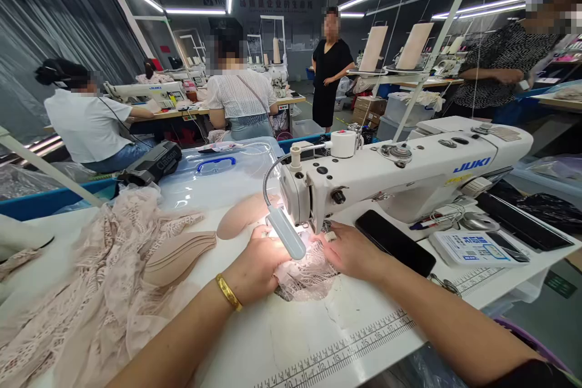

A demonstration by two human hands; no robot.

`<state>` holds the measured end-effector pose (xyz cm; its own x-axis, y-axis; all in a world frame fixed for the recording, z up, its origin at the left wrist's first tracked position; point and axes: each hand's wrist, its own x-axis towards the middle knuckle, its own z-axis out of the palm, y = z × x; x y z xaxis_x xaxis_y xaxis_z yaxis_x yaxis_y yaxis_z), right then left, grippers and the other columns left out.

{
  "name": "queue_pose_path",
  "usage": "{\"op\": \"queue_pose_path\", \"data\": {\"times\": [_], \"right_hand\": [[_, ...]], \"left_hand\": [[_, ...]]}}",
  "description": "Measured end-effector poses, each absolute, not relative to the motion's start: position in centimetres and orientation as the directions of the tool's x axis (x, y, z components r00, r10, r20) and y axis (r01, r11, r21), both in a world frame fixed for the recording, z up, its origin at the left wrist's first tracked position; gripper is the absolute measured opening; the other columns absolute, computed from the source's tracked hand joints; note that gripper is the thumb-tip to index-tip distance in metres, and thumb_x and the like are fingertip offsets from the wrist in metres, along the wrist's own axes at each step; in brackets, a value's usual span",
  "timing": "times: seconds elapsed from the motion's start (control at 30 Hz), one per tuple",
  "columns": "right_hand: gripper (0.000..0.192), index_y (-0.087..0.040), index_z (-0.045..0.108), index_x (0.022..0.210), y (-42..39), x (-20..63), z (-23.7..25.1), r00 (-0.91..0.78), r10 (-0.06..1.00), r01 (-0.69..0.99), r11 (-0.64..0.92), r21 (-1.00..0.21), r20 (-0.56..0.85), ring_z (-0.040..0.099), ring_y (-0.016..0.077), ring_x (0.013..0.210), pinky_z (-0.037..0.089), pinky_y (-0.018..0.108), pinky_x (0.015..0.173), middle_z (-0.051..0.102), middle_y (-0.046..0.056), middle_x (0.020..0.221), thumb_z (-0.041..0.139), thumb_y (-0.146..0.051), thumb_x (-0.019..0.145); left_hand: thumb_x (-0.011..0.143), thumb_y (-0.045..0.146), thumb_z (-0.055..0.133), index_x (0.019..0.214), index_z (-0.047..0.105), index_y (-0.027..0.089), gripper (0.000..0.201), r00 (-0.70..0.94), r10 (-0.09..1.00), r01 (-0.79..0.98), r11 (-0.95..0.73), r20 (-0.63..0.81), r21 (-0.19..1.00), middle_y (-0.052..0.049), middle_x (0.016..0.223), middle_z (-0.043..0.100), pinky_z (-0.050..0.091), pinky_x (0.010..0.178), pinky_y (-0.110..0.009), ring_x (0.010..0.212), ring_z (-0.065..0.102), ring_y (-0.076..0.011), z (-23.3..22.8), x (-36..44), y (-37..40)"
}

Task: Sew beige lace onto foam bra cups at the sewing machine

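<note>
Lace piece (305, 274) under sewing machine (400, 179)

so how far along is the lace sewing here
In hand: the left hand and right hand press one pale pink lace piece flat under the needle of the white Juki sewing machine, lit by its small lamp. Done: nothing visibly finished. Left, by the look of it: a heap of pink lace and a stack of beige foam cups wait at the left.

Glowing brightly overhead in long ceiling tubes (195, 11), glaring hard (nearly white) under the small machine lamp (286, 231), bending at the edges, blurring faces.
</note>
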<state>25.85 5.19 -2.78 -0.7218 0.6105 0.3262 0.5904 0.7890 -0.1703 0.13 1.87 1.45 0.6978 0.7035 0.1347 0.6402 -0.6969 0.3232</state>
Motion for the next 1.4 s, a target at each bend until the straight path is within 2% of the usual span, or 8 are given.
{"op": "queue_pose_path", "data": {"times": [0.23, 0.37, 0.47, 0.73, 0.87, 1.1, 1.27, 1.4], "right_hand": [[0.024, -0.019, 0.059, 0.119, 3.1, 24.7, -2.0, -0.787, 0.349, 0.37, 0.927, -0.065, 0.508, 0.059, 0.0232, 0.095, 0.042, 0.035, 0.081, 0.072, 0.007, 0.105, 0.051, -0.018, 0.096], [0.003, -0.02, 0.061, 0.094, 3.1, 23.4, -2.2, -0.813, 0.433, 0.449, 0.892, -0.055, 0.389, 0.055, 0.0196, 0.083, 0.037, 0.031, 0.075, 0.066, 0.002, 0.087, 0.058, -0.018, 0.094], [0.024, -0.019, 0.056, 0.077, 4.0, 23.7, -3.0, -0.82, 0.472, 0.507, 0.861, 0.03, 0.323, 0.045, 0.0175, 0.07, 0.033, 0.031, 0.071, 0.059, 0.001, 0.075, 0.049, 0.003, 0.081], [0.016, -0.017, 0.065, 0.099, 4.4, 25.4, -1.5, -0.766, 0.532, 0.511, 0.844, -0.161, 0.361, 0.053, 0.0221, 0.087, 0.039, 0.032, 0.08, 0.064, 0.008, 0.094, 0.049, -0.015, 0.101], [0.025, -0.019, 0.066, 0.108, 4.1, 24.4, -1.8, -0.833, 0.487, 0.412, 0.863, -0.293, 0.263, 0.056, 0.0199, 0.088, 0.042, 0.03, 0.081, 0.067, 0.004, 0.098, 0.069, -0.042, 0.098], [0.007, -0.019, 0.068, 0.099, 4.4, 23.4, -4.1, -0.722, 0.606, 0.588, 0.792, -0.165, 0.335, 0.054, 0.0211, 0.081, 0.04, 0.034, 0.081, 0.069, 0.005, 0.09, 0.064, -0.024, 0.097], [0.033, -0.022, 0.07, 0.11, 4.8, 25.0, -3.1, -0.706, 0.594, 0.572, 0.8, -0.184, 0.385, 0.053, 0.0222, 0.088, 0.04, 0.032, 0.079, 0.069, 0.006, 0.096, 0.051, -0.003, 0.091], [0.034, -0.024, 0.074, 0.098, 5.3, 26.3, -1.7, -0.786, 0.54, 0.491, 0.841, -0.228, 0.3, 0.052, 0.0228, 0.088, 0.042, 0.033, 0.079, 0.07, 0.005, 0.089, 0.05, -0.001, 0.089]], "left_hand": [[0.083, 0.02, 0.059, 0.099, 0.066, 0.026, 0.019, 0.576, 0.816, 0.805, -0.555, -0.05, 0.208, -0.004, 0.106, 0.069, 0.021, 0.108, -0.062, 0.105, 0.06, -0.0301, 2.8, 0.4, 0.5], [0.089, 0.047, 0.06, 0.106, 0.069, 0.017, 0.035, 0.427, 0.896, 0.904, -0.426, -0.12, 0.037, -0.017, 0.109, 0.066, 0.034, 0.097, -0.058, 0.107, 0.056, -0.0382, 2.7, 1.8, -0.4], [0.089, 0.053, 0.061, 0.113, 0.066, 0.016, 0.045, 0.442, 0.884, 0.897, -0.437, -0.151, 0.066, -0.019, 0.117, 0.064, 0.034, 0.099, -0.058, 0.114, 0.053, -0.0395, 2.8, 2.1, -0.8], [0.078, 0.051, 0.074, 0.117, 0.062, 0.023, 0.049, 0.542, 0.788, 0.84, -0.494, -0.294, 0.225, -0.013, 0.129, 0.057, 0.032, 0.104, -0.056, 0.122, 0.048, -0.0384, 4.6, 0.4, -0.7], [0.098, 0.033, 0.046, 0.107, 0.062, 0.022, 0.021, 0.564, 0.789, 0.824, -0.52, -0.242, 0.226, -0.01, 0.117, 0.063, 0.034, 0.098, -0.051, 0.112, 0.054, -0.0321, 4.1, 0.7, -0.1], [0.108, 0.037, 0.015, 0.08, 0.055, 0.02, 0.051, 0.567, 0.816, 0.804, -0.517, -0.116, 0.296, -0.006, 0.094, 0.064, 0.034, 0.084, -0.045, 0.091, 0.056, -0.0254, 3.8, 0.6, 0.4], [0.089, 0.063, 0.063, 0.113, 0.064, 0.028, 0.042, 0.653, 0.722, 0.743, -0.555, -0.227, 0.374, -0.005, 0.118, 0.064, 0.035, 0.094, -0.044, 0.107, 0.053, -0.0306, 4.4, -0.7, 0.3], [0.084, 0.035, 0.071, 0.119, 0.065, 0.032, 0.036, 0.645, 0.738, 0.753, -0.569, -0.196, 0.331, -0.006, 0.127, 0.061, 0.034, 0.094, -0.043, 0.112, 0.051, -0.0322, 3.6, -1.1, 0.2]]}}
